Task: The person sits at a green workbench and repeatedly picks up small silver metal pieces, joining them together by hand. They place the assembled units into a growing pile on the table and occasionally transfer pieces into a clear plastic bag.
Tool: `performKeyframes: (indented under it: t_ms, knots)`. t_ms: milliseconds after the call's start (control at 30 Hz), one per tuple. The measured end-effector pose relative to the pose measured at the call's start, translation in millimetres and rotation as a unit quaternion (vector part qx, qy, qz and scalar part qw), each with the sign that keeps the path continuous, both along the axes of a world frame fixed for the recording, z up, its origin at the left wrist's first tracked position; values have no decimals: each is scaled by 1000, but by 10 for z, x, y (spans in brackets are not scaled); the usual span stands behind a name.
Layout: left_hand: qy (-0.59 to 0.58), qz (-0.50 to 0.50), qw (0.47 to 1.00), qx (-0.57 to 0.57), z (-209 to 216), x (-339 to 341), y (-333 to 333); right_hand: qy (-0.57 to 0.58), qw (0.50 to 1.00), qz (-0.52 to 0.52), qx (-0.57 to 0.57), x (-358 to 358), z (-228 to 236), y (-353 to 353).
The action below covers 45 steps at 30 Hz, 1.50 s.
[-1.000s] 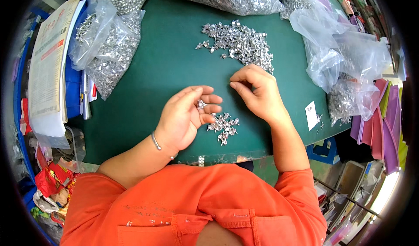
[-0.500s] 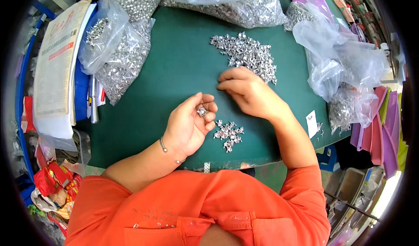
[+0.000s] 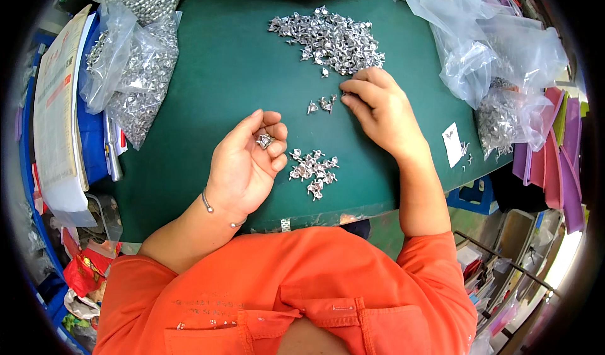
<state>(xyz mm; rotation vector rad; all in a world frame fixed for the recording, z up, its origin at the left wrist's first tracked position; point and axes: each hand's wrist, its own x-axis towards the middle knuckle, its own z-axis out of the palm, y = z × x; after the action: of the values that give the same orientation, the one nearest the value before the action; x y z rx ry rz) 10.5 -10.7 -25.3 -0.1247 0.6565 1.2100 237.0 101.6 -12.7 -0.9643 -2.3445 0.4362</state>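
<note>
My left hand (image 3: 247,163) is turned palm up over the near part of the table, its curled fingers holding a small silver metal piece (image 3: 265,141). To the right of it lies a small group of similar metal pieces (image 3: 313,171). My right hand (image 3: 383,112) reaches in below a large pile of these pieces (image 3: 331,39). Its thumb and index finger are closed at the tips, where the edge of a small metal piece shows. Just left of those fingertips rest a few loose metal pieces (image 3: 325,104).
A green tabletop (image 3: 214,71) lies under everything. Clear bags of metal parts stand at the left (image 3: 148,71) and right (image 3: 504,119), with more along the far edge. Papers (image 3: 60,115) lean at the left. A small white slip (image 3: 452,144) lies on the right.
My right hand has come away from the big pile, and a few loose pieces now lie apart from it. My left hand still holds its piece. The whole view has shifted.
</note>
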Motion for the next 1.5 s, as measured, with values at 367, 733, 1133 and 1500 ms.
performKeyframes:
  t_ms: [367,733,1133,1500]
  knots:
    - [5,-2,1000,5,-28,-4,-9,-18,968,123,-217,164,150,-71]
    - [13,-11,1000,22,-44,-15,-5,35,991,54,-115,182,108,-56]
    - [23,-1,1000,0,13,15,11,18,996,60,-59,-67,46,-154]
    - [31,5,999,2,-5,16,5,22,992,56,-112,42,39,-114]
